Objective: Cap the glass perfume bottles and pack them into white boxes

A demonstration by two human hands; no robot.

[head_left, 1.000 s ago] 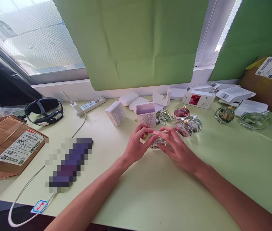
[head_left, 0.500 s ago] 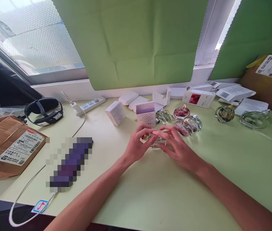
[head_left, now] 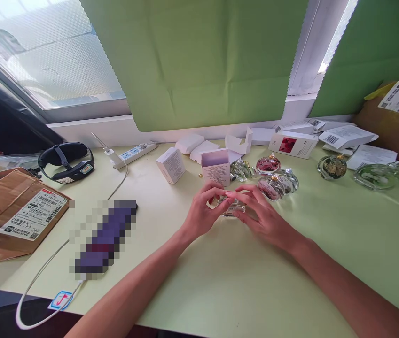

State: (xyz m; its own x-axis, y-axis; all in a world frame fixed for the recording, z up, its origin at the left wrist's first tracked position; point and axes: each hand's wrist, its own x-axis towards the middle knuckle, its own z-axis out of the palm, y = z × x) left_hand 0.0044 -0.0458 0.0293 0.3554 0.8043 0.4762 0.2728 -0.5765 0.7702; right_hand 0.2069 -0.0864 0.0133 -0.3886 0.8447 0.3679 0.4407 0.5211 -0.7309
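Clear glass bottle (head_left: 234,211): just in front of the open white paper carton with lilac lining (head_left: 216,174), mostly hidden by the left hand (head_left: 202,209) and right hand (head_left: 262,213); grip unclear.
Carton print: too small to read.
Dark flat rectangular device (head_left: 106,238): left of the carton, blurred into blocks.
Brown cardboard parcel with white label (head_left: 21,216): far left of the carton, cut off by the edge.

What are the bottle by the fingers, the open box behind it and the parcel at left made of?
Bottle: probably glass, clear and glossy, with bright glints; plastic is possible. Open box: likely thin card, matte, sharply folded. Parcel: apparently brown cardboard, dull, creased.
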